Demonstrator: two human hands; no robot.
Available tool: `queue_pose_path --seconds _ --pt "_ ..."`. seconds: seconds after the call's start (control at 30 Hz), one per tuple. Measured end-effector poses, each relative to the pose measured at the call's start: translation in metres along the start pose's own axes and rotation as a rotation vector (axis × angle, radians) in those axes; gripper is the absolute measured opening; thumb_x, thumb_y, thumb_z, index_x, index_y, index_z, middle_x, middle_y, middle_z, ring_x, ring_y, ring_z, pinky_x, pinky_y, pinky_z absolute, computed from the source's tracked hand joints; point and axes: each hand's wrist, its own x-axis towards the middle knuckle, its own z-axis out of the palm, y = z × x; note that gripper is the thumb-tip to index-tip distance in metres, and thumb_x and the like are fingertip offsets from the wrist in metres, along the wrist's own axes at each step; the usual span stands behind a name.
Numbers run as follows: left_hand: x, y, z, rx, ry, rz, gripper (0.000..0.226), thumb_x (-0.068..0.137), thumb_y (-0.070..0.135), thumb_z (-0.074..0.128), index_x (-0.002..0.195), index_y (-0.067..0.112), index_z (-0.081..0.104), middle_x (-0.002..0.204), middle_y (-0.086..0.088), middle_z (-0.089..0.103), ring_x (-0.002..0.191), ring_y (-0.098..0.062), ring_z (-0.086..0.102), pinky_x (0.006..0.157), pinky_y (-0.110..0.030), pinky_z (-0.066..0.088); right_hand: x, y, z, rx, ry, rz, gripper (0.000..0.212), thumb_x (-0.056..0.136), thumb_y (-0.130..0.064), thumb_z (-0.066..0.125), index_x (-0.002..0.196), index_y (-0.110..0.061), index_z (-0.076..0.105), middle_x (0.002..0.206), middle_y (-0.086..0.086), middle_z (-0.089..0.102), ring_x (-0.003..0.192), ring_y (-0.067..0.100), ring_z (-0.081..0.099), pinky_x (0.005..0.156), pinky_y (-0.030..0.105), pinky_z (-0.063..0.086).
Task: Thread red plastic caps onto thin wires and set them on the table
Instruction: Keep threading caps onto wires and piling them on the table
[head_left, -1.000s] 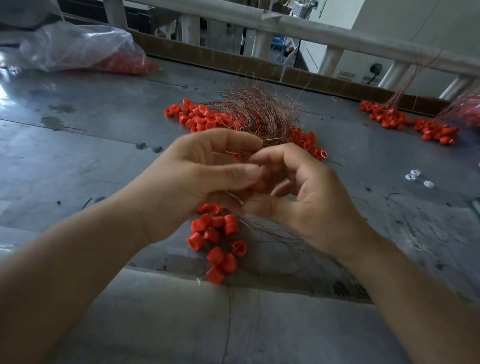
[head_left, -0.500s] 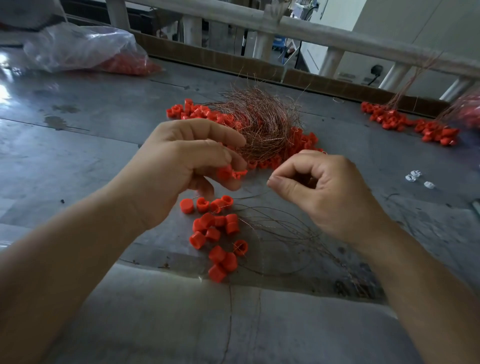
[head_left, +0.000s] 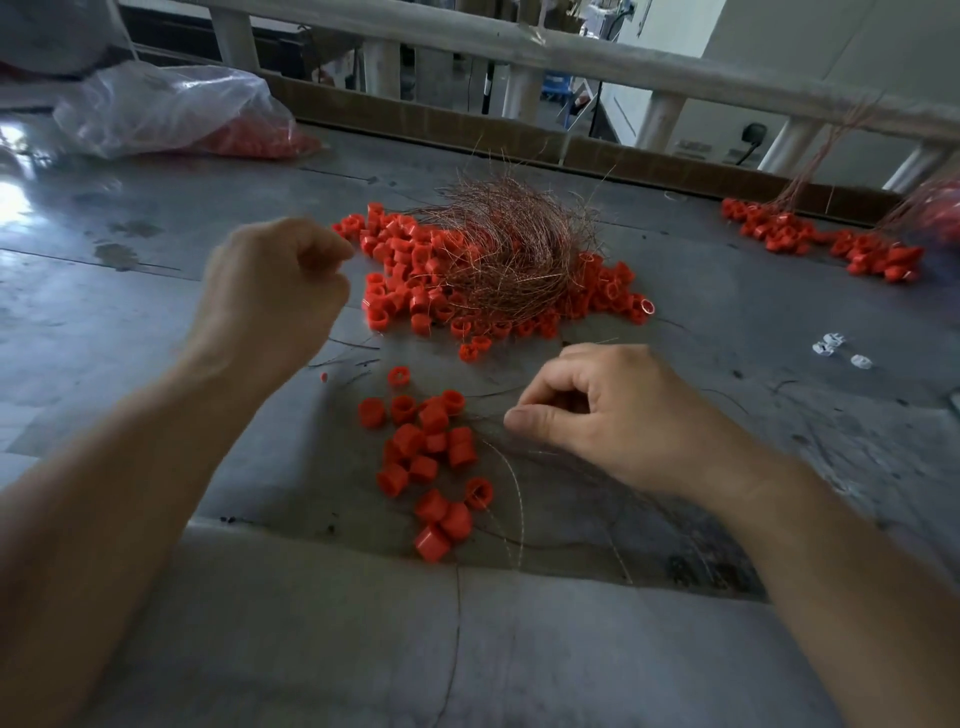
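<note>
Loose red caps (head_left: 426, 447) lie in a small cluster near the table's front edge. Behind them a big pile of red caps (head_left: 410, 270) carries a tangle of thin copper wires (head_left: 509, 249). My left hand (head_left: 275, 296) is raised beside the pile's left edge, fingers curled into a fist; no cap shows in it. My right hand (head_left: 618, 415) is low on the table to the right of the loose caps. Its thumb and forefinger pinch together at the loose thin wires (head_left: 511, 483) spread beneath it.
A clear plastic bag of red caps (head_left: 171, 114) sits at the back left. Another row of wired caps (head_left: 821, 244) lies at the back right. Small white pieces (head_left: 836, 348) lie right of centre. A cardboard edge and a white railing (head_left: 571, 57) border the grey table (head_left: 104, 322).
My hands have parted. The left one, which held a red cap, has lifted toward the pile and the cap is out of sight. The right one has dropped onto the loose wires.
</note>
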Motion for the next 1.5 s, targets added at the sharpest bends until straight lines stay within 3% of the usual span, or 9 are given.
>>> queue_pose_path --seconds 0.23,0.6,0.73,0.93,1.03,1.1,1.23,1.37,1.5 --pt "0.003 -0.009 0.015 0.306 -0.199 0.191 0.038 0.086 0.002 0.056 0.122 0.013 0.06 0.128 -0.012 0.053 0.115 -0.03 0.049 0.093 -0.033 0.037 0.001 0.0 -0.005 0.003 0.074 0.006 0.026 0.073 -0.052 0.058 0.075 -0.028 0.065 0.073 -0.012 0.057 0.07 0.001 0.053 0.061 0.01 0.043" --pt "0.005 -0.01 0.01 0.277 -0.138 0.2 0.012 0.082 0.01 0.066 0.093 0.014 0.067 0.096 -0.01 0.066 0.078 -0.022 0.054 0.069 -0.027 0.035 0.003 0.0 -0.004 -0.006 0.106 0.001 0.013 0.08 -0.04 0.064 0.072 -0.03 0.062 0.069 -0.015 0.055 0.069 -0.004 0.052 0.065 0.007 0.041" --pt "0.0 0.002 0.001 0.024 -0.018 0.139 0.013 0.078 0.014 0.069 0.076 0.024 0.061 0.076 0.007 0.065 0.066 -0.007 0.057 0.061 -0.02 0.042 0.005 0.003 -0.006 -0.023 0.191 0.01 0.015 0.081 -0.037 0.064 0.075 -0.023 0.067 0.07 -0.015 0.057 0.067 -0.001 0.054 0.064 0.01 0.044" --pt "-0.029 0.028 -0.007 -0.256 -0.283 0.356 0.016 0.062 0.031 0.072 0.071 0.037 0.06 0.071 0.016 0.065 0.062 0.003 0.059 0.059 -0.006 0.046 0.012 0.016 -0.011 -0.048 0.403 0.075 0.012 0.082 -0.029 0.065 0.075 -0.019 0.068 0.07 -0.015 0.054 0.064 0.001 0.051 0.059 0.009 0.038" --pt "-0.037 0.029 -0.001 -0.196 -0.41 0.424 0.015 0.058 0.039 0.068 0.07 0.042 0.06 0.08 0.023 0.064 0.066 0.0 0.06 0.065 -0.015 0.05 0.015 0.019 -0.011 -0.056 0.522 0.095 0.008 0.083 -0.026 0.065 0.083 -0.019 0.07 0.08 -0.013 0.049 0.074 0.005 0.048 0.066 0.017 0.037" --pt "-0.038 0.028 0.003 -0.185 -0.422 0.449 0.016 0.059 0.037 0.069 0.069 0.045 0.059 0.083 0.026 0.063 0.067 -0.002 0.06 0.066 -0.02 0.05 0.016 0.019 -0.01 -0.072 0.543 0.092 0.014 0.083 -0.025 0.065 0.093 -0.017 0.07 0.095 -0.01 0.05 0.095 0.008 0.048 0.08 0.019 0.036" --pt "-0.038 0.027 0.005 -0.19 -0.44 0.499 0.023 0.062 0.03 0.073 0.069 0.046 0.058 0.081 0.033 0.061 0.067 0.006 0.059 0.065 -0.01 0.047 0.022 0.018 -0.005 -0.173 0.358 0.074 0.043 0.087 -0.026 0.06 0.128 -0.017 0.053 0.145 -0.004 0.034 0.135 0.011 0.024 0.102 0.015 0.012" --pt "-0.038 0.027 0.004 -0.199 -0.445 0.514 0.022 0.063 0.032 0.071 0.072 0.047 0.057 0.084 0.033 0.06 0.068 0.009 0.058 0.064 -0.004 0.044 0.025 0.023 -0.001 -0.194 0.246 0.107 0.06 0.091 -0.03 0.053 0.144 -0.016 0.026 0.154 -0.007 0.013 0.14 0.006 0.007 0.1 0.009 -0.001" --pt "-0.038 0.026 0.005 -0.209 -0.457 0.524 0.022 0.064 0.03 0.071 0.073 0.046 0.058 0.085 0.032 0.061 0.068 0.01 0.057 0.063 -0.003 0.042 0.024 0.026 -0.001 -0.156 0.268 0.122 0.059 0.091 -0.031 0.053 0.143 -0.019 0.028 0.155 -0.01 0.001 0.14 0.007 0.004 0.101 0.015 0.005"
